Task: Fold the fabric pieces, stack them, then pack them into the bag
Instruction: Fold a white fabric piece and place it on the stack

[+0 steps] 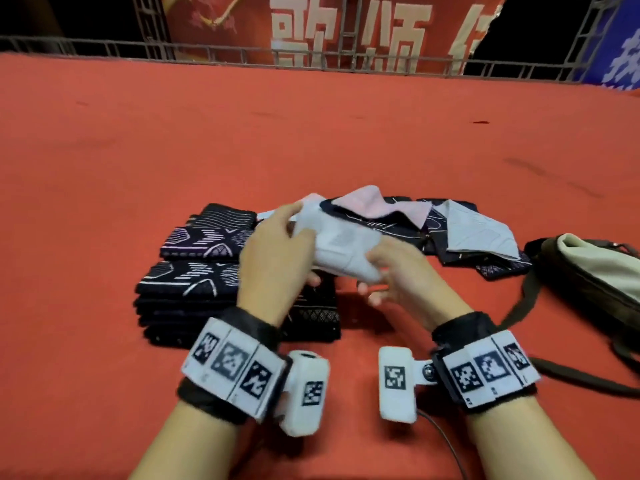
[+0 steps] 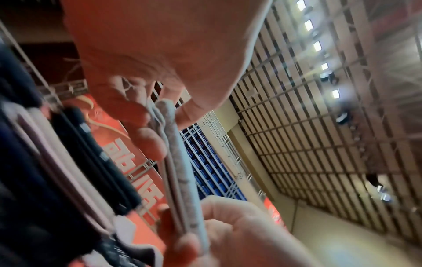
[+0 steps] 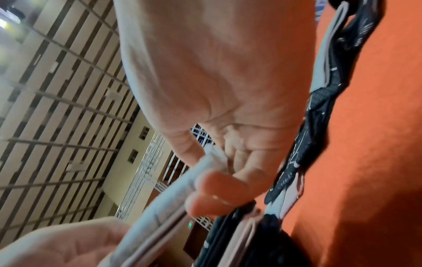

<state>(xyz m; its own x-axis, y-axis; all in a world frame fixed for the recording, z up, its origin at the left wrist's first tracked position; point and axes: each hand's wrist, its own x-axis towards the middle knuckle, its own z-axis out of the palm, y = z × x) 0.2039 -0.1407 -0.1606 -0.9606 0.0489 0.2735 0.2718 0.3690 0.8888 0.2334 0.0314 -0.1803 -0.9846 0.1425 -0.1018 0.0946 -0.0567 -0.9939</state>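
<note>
Pinching both ends, a folded pale grey fabric piece (image 1: pixel 341 249) is held at frame centre by the left hand (image 1: pixel 277 258) and right hand (image 1: pixel 398 271). Dark folded stacks (image 1: pixel 194 271) are finished lower left; unfolded pieces (image 1: pixel 460 230) remain behind, and the bag (image 1: pixel 588 268) at right looks unpacked.

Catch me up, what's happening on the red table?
A person holds a pale folded fabric piece between the left hand and right hand, above the red table. Dark folded stacks sit left, unfolded pieces behind, and the bag lies right, nothing packed yet.
</note>
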